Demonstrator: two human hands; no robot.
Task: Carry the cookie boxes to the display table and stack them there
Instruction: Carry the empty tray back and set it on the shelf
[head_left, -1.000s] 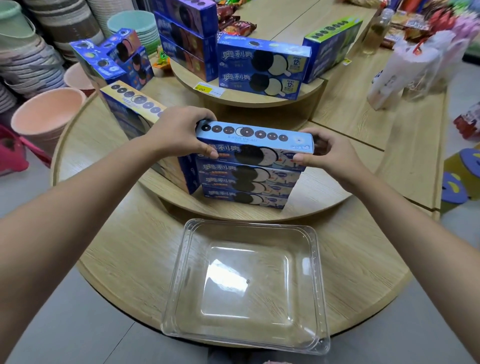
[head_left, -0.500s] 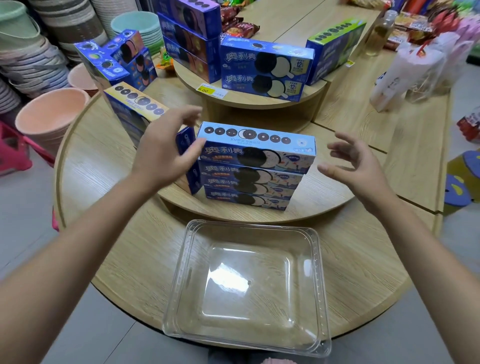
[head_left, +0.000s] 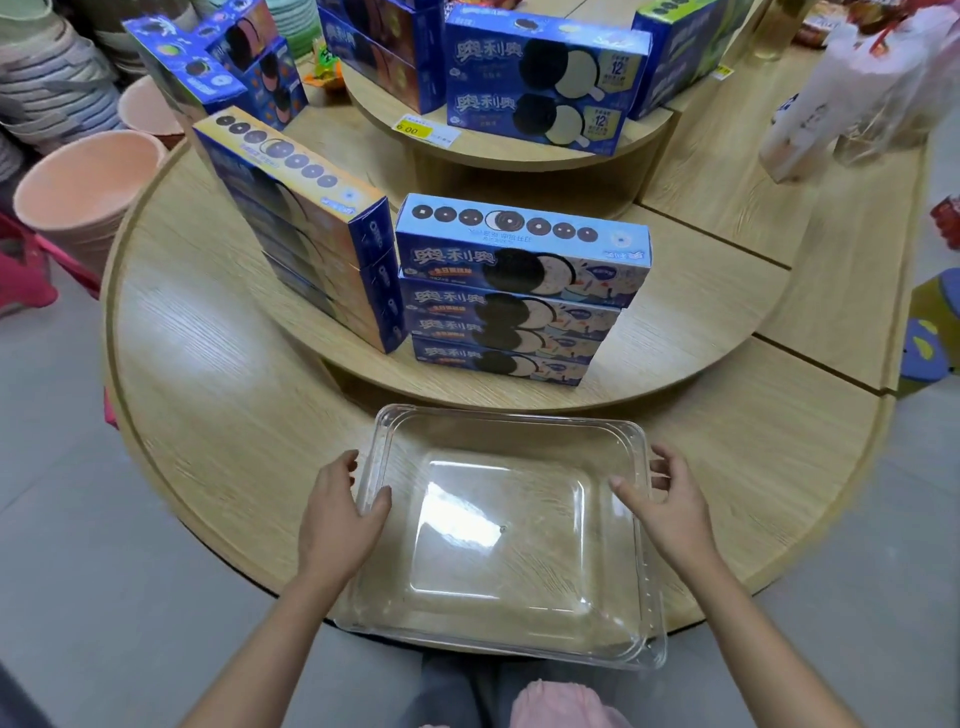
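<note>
Far to the left of the clear tray (head_left: 514, 415) is a pink bucket (head_left: 78, 192), close to the round wooden display table (head_left: 218, 426). Behind the tray and a bit to its left is a slanted stack of cookie boxes (head_left: 306, 234) with a yellow top. It is four boxes high and turned at an angle.

The left hand (head_left: 340, 514) grips the left side of the tray. Its thumb lies over the rim, inside the tray. Its fingers curl round the outside of the wall, and I cannot tell if they are spread.

The tray sits on the lowest step of the table. Its near edge sticks out past the table's edge.

Straight behind the tray, one step up, is the blue stack of cookie boxes (head_left: 519, 291). It is four boxes high, and the fronts face the tray. Its left end is just beside the slanted stack, but I cannot tell if they touch. Farther behind the tray, on the top step, two big blue boxes (head_left: 540, 78) sit one on the other. A yellow price tag (head_left: 415, 127) is just left of them.

The right hand (head_left: 670, 514) grips the right side of the tray. Its thumb points inside the tray, and its fingers curl over the rim, close together.

Far behind the tray, to its right, are white bags (head_left: 857, 88).
</note>
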